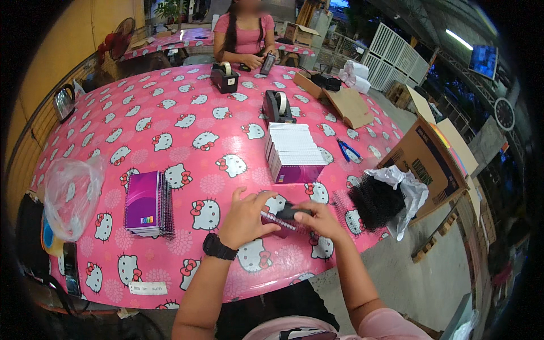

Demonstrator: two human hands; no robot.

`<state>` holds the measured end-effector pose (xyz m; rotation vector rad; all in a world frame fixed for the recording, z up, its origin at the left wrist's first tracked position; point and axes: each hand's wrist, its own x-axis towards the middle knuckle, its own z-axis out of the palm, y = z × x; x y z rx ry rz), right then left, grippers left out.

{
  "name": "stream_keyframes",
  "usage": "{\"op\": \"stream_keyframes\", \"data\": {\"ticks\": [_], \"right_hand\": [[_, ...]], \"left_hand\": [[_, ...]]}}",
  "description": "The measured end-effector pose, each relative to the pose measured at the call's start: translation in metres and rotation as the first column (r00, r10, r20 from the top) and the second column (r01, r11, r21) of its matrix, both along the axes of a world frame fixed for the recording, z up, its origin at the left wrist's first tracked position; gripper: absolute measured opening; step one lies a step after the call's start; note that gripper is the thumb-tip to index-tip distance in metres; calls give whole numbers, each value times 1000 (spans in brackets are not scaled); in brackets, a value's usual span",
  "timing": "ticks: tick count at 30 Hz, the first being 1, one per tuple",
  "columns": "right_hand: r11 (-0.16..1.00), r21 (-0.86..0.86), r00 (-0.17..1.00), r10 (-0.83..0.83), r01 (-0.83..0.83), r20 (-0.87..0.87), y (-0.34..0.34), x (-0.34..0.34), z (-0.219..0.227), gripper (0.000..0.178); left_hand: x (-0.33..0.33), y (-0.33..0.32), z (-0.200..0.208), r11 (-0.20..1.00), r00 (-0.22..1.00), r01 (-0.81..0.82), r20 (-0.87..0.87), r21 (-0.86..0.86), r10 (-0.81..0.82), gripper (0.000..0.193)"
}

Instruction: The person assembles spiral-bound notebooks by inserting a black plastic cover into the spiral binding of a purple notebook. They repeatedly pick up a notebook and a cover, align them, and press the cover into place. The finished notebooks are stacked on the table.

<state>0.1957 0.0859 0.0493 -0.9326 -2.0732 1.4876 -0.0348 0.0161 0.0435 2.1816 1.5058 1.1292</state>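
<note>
My left hand (245,218), with a black watch on its wrist, grips a small purple notebook (277,225) that stands on edge, its row of binding holes upward. My right hand (318,218) is closed round a dark, rounded object (293,211) at the notebook's holed edge; its kind is hard to make out. Just beyond my hands is a stack of unbound notebooks (294,148), white page edges up and purple cover facing me. To the left lies a pile of purple spiral-bound notebooks (146,201) with black coils.
Black plastic coils (371,204) lie by crumpled white wrapping (405,192) at the right edge, near a cardboard box (425,164). Blue-handled pliers (348,151), two tape dispensers (277,105), a clear plastic bag (73,195) and a phone (71,269) are on the table. A person (245,39) works opposite.
</note>
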Motion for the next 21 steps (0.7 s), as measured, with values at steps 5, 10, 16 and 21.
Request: {"op": "stream_keyframes", "data": {"ticks": [5, 10, 16, 21], "right_hand": [[999, -19, 983, 38, -42, -181, 1, -7, -3, 45], [998, -45, 998, -46, 44, -34, 0, -5, -1, 61], [990, -137, 985, -65, 43, -157, 3, 1, -20, 67], [987, -151, 987, -77, 56, -140, 2, 8, -26, 65]], "left_hand": [[3, 1, 3, 1000, 1000, -11, 23, -17, 11, 81], [-9, 4, -2, 997, 967, -17, 252, -73, 35, 90], [-22, 26, -44, 961, 723, 234, 687, -146, -72, 85], [-14, 25, -45, 929, 695, 298, 717, -222, -52, 75]]}}
